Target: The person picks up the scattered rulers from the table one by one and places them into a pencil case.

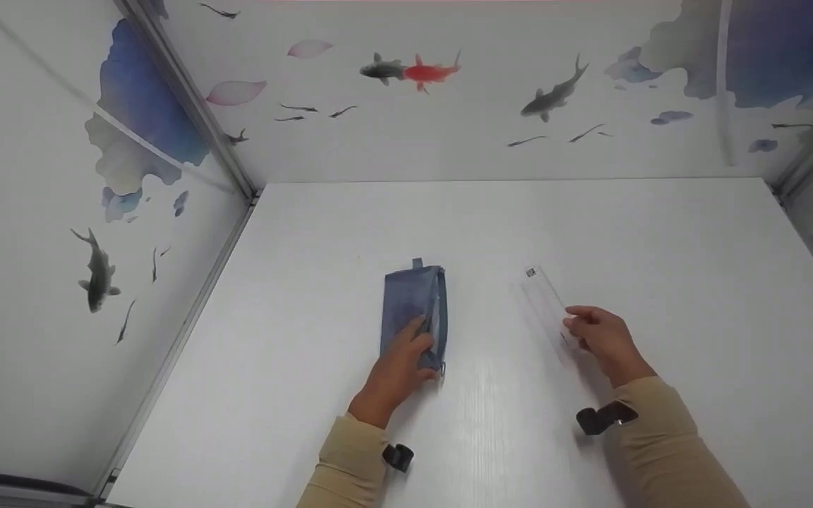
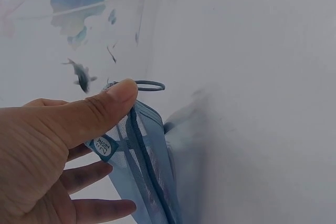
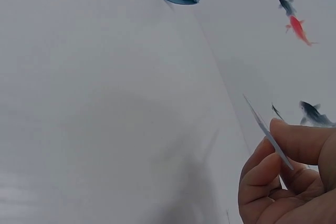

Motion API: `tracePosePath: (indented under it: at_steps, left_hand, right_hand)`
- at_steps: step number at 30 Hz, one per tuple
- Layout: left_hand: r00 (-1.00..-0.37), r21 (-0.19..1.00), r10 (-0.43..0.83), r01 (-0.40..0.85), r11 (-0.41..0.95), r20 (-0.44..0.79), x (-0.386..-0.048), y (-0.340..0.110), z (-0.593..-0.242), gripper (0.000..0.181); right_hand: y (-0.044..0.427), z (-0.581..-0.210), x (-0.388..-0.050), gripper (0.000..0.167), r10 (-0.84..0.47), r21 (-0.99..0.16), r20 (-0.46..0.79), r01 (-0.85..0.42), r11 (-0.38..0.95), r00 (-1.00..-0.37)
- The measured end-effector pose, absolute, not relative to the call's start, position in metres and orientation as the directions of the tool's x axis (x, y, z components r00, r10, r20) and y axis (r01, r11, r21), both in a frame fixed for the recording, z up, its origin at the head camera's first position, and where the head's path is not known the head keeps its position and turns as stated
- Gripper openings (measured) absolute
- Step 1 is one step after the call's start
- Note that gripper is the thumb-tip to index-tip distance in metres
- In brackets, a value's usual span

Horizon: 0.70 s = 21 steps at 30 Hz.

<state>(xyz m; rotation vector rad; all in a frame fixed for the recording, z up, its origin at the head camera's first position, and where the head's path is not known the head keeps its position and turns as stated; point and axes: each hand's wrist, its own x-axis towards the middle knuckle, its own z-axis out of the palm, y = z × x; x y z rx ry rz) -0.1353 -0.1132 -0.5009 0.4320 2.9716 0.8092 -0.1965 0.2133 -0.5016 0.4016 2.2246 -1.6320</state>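
A blue zip pencil case (image 1: 410, 296) with mesh on its side lies lengthwise on the white table, its zipped side gaping on the right. My left hand (image 1: 396, 363) grips its near end. In the left wrist view, the thumb (image 2: 113, 100) presses on the corner beside the zip-pull loop (image 2: 151, 85), with other fingers spread at the side. To the right, my right hand (image 1: 604, 339) pinches a clear, thin ruler (image 1: 544, 296) between thumb and fingers, above the table. A small printed square marks its far end. The right wrist view shows the ruler (image 3: 266, 131) edge-on.
The white table (image 1: 308, 282) is bounded by a left wall panel (image 1: 25, 212) and a back panel (image 1: 449, 141), both printed with fish and blue blots. A metal frame post (image 1: 195, 99) stands at the back left corner. Dark wrist cameras sit at both sleeves.
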Motion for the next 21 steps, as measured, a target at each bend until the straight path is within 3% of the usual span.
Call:
tracePosePath:
  at_steps: [21]
  left_hand:
    - [-0.969, 0.543, 0.246, 0.206, 0.814, -0.001, -0.134, -0.112, -0.498, 0.038]
  right_hand:
    - [0.157, -0.505, -0.199, 0.040, -0.043, -0.881, -0.409, 0.382, 0.280, -0.912]
